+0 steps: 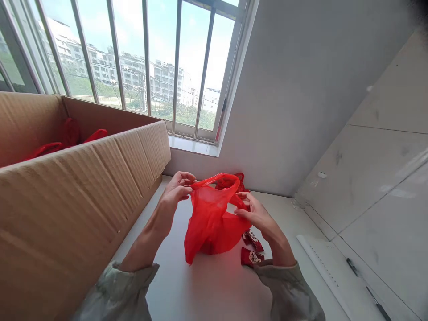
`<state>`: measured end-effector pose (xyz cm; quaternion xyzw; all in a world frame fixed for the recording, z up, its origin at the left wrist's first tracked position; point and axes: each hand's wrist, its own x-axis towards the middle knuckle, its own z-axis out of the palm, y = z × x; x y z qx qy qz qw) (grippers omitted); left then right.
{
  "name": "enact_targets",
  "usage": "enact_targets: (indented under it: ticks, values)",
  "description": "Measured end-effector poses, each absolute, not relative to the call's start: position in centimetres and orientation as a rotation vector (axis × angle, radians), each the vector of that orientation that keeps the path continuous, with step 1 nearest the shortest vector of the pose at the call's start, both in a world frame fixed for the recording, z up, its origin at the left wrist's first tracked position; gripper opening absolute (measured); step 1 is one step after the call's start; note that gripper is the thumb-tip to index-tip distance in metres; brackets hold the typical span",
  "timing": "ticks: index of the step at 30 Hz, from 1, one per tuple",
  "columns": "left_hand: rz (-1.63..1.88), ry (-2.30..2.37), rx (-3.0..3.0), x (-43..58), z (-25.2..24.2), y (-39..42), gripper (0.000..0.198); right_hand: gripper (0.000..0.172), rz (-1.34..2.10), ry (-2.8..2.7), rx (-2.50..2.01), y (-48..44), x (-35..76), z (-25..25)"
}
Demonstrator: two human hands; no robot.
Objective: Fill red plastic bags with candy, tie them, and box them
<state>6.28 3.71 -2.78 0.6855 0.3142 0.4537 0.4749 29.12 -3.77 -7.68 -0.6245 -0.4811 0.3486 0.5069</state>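
Head view: the left hand pinches one upper edge of the red plastic bag, and the right hand's grip pinches the opposite handle, over the desk, beside red packets. The step seems to be spreading the handles; moving on calls for steady pinches.

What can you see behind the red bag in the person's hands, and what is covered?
Behind the red bag, another red item with a loop shows near the wall. Its lower part is covered, so its full shape, and anything else back there, cannot be seen.
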Motion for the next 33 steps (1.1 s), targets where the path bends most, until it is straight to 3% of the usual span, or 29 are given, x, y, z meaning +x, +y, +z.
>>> enact_targets:
  ticks: [5,9,12,16,20,22,24,27,30,33]
  values:
    - [1.017,0.777,2.628,7.7,-2.4,0.1,0.053,0.012,0.952,-1.500,-1.538,-5.3,27.4,-6.4]
    - [0.546,0.668,2.856,8.6,-2.5,-1.0,0.009,0.019,0.760,-1.705,-1.712,-5.4,26.7,-6.2]
    - [0.470,0.532,2.784,6.9,-2.3,-0.6,0.032,0.026,0.682,-1.682,-1.885,-5.1,26.7,-6.0]
    - [0.404,0.650,2.695,2.3,-3.2,0.6,0.027,0.019,0.836,-1.525,-1.727,-4.9,27.8,-5.6]
    - [0.416,0.924,2.649,-0.4,-4.3,-0.2,0.014,0.036,0.999,-1.330,-1.536,-5.2,29.6,-5.7]
    - [0.362,0.900,2.594,-0.3,-3.9,-1.4,0.036,0.043,0.901,-1.277,-1.511,-5.5,30.1,-5.5]
    - [0.326,0.804,2.550,0.5,-3.2,-2.5,0.045,0.049,0.633,-1.226,-1.493,-6.1,30.0,-4.9]
    - [0.271,0.822,2.501,2.0,-2.4,-3.2,0.036,0.033,0.140,-1.274,-1.384,-7.2,28.3,-3.5]
    - [0.110,0.929,2.498,3.3,-2.3,-3.0,0.026,0.006,0.041,-1.728,-1.328,-7.9,25.3,-3.1]
    - [-0.032,0.995,2.589,4.4,-2.8,-2.7,0.021,0.017,0.105,-2.139,-1.582,-6.8,22.8,-4.8]
